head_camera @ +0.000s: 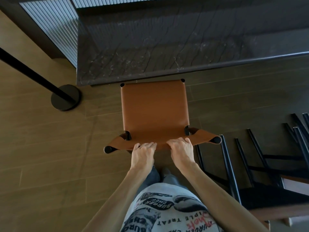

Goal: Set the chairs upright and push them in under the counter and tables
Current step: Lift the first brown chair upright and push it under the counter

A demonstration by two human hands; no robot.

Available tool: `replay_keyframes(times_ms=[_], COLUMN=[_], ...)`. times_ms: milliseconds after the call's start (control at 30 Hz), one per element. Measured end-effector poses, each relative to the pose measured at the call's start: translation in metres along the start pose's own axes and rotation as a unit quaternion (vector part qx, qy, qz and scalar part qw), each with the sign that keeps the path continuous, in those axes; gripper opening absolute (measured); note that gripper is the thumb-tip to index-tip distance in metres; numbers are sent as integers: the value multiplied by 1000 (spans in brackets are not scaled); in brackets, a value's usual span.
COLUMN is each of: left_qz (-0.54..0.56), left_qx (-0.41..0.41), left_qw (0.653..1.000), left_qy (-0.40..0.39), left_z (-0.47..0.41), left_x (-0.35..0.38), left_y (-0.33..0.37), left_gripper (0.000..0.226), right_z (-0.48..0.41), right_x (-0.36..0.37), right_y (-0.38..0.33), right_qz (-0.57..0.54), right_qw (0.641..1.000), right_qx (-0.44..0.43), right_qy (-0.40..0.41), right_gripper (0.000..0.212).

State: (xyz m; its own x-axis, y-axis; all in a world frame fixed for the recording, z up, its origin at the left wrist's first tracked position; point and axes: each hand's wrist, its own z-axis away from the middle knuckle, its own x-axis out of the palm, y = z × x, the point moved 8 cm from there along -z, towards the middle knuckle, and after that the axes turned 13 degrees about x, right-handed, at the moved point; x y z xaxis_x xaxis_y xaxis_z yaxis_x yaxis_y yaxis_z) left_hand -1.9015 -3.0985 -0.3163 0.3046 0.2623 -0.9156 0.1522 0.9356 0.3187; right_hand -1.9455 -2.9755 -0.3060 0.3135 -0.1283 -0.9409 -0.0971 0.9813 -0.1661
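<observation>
Both left hand [143, 152] and right hand [181, 148] seemingly clasp tan leather chair [154, 108] backrest.

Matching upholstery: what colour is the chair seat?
The seat is tan brown; head view.

Toppled chair [267, 198] partly beyond right edge

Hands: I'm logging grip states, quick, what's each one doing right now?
Left hand: grips the top of the backrest of the brown chair.
Right hand: grips the same backrest.
</observation>
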Motion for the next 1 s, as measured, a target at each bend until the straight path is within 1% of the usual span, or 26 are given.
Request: replay_keyframes(times_ms=[67,133,233,300,367,500,600,700,800,900,1000], left_qz=[-22,-25,-25,-24,-18,-25,-33,-29,-43,-70,-64], left_qx=[33,69,110,122,119,101,93,69,36,46,53], left_qw=[999,997,993,992,992,993,994,996,994,989,990], left_qy=[-12,-17,-19,-27,-33,-48,-48,-53,-90,-123,-113], left_z=[-6,-10,-11,-13,-16,-17,-18,-21,-23,-25,-25], left_x=[-5,-7,-8,-8,-8,0,5,7,8,7,4], left_y=[0,-3,-5,-5,-5,-7,-10,-20,-33,-29,-34], left_gripper=[53,52,54,54,54,53,50,52,50,46,47], right_z=[-8,-12,-11,-11,-11,-12,-11,-11,-10,-13,-12], right_x=[4,11,17,16,14,17,16,17,20,19,16], right_y=[0,2,3,3,3,6,9,10,10,9,9], right_qz=[19,43,48,27,14,11,-11,-22,-7,-7,-15], right_qw=[1000,998,998,999,1000,1000,1000,999,1000,1000,1000], right_qx=[10,10,5,8,12,18,25,22,17,14,7], right_qy=[-14,-37,-35,-22,-8,-3,4,14,7,-7,-12], right_gripper=[25,29,31,27,23,23,22,23,26,27,27])
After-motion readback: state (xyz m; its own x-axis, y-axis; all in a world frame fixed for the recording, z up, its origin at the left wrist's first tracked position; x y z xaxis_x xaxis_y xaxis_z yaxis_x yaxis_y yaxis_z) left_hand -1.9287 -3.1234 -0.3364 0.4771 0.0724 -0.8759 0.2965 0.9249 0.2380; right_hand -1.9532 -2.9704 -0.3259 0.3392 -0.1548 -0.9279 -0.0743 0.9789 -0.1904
